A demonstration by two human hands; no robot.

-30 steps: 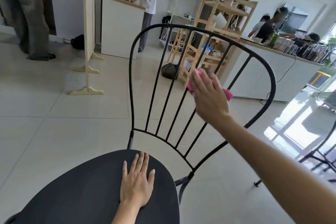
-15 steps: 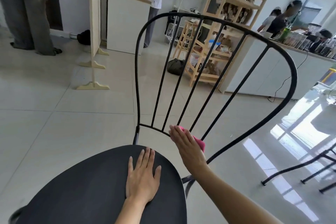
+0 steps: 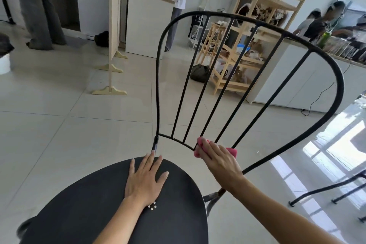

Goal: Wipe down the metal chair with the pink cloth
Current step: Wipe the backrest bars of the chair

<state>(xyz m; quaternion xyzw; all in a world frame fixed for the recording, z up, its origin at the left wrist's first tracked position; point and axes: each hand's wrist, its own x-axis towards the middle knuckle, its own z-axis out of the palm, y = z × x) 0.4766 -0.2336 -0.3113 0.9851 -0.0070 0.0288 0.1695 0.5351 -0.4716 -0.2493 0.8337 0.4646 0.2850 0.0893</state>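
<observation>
A black metal chair (image 3: 198, 95) with a round dark seat and a curved back of thin vertical bars stands right in front of me. My left hand (image 3: 145, 178) lies flat and open on the seat, fingers spread, close to the back's left post. My right hand (image 3: 219, 161) presses the pink cloth (image 3: 232, 151) against the low cross rail of the back, where the middle bars meet it. Most of the cloth is hidden under my palm; only its pink edges show on either side.
Tiled floor all around. A wooden shelf unit (image 3: 251, 45) and a white counter (image 3: 309, 77) stand behind the chair, a wooden screen (image 3: 113, 31) to the left. Several people stand at the back. Black legs of another chair (image 3: 332, 188) show at right.
My right hand slid the pink cloth down from the upper bars to the bottom rail, then a little along it. The left hand stayed on the seat. The view moved closer.
</observation>
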